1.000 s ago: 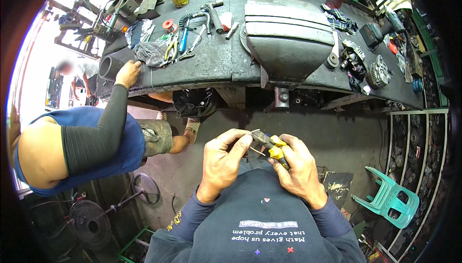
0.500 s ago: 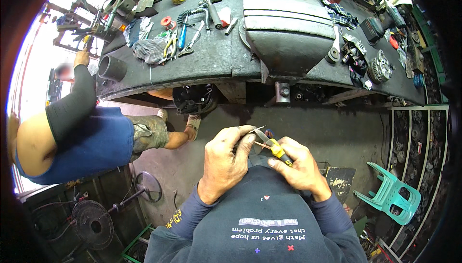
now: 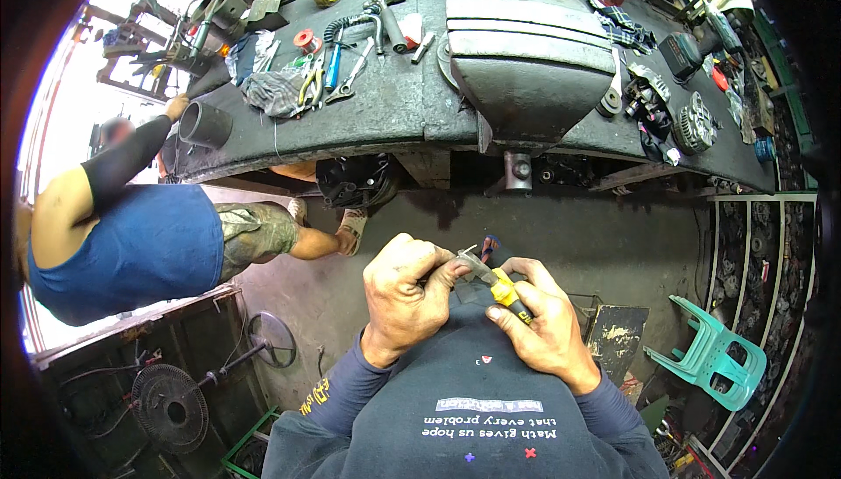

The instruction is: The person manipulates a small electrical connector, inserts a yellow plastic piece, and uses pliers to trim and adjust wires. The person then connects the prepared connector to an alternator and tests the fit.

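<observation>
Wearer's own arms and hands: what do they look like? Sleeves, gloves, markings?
Left hand and right hand: both bare, no gloves; no watch or ring visible. Both forearms: long, dark navy sleeves reaching about the wrists. The left sleeve carries yellow lettering along its outer side; none shows on the right. No cables visible on either arm.

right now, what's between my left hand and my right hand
The yellow-and-black pliers, held by the right hand, their nose toward the left hand; a thin wire-like piece shows near it. The head view shows this.
</observation>
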{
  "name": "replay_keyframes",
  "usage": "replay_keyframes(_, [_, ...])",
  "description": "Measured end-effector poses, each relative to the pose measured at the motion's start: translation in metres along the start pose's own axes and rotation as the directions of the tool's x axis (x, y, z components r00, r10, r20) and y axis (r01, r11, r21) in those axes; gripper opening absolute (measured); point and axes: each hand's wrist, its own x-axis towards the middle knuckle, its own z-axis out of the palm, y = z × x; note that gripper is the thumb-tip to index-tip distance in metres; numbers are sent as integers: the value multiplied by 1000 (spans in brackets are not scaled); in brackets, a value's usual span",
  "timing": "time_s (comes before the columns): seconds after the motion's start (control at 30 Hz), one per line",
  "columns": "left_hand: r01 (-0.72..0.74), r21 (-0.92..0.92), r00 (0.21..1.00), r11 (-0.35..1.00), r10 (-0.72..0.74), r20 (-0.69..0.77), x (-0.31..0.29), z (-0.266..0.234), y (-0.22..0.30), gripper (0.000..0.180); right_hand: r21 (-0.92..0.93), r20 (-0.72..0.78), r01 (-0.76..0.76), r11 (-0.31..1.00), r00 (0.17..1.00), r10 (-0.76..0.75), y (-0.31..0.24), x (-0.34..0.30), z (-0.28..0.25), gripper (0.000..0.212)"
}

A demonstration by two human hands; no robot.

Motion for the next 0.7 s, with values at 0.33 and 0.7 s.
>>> replay_keyframes(0.33, [31,-46,999,998,-31,-12,1,2,3,9,-41,-66,-1,999,998,-2,-7,-3,5,29])
replay_keyframes(0.7, [253,-216,959,943,-215,186,2,-13,17,32,-57,-55,34,998,998,-37,-3,-1,-5,31])
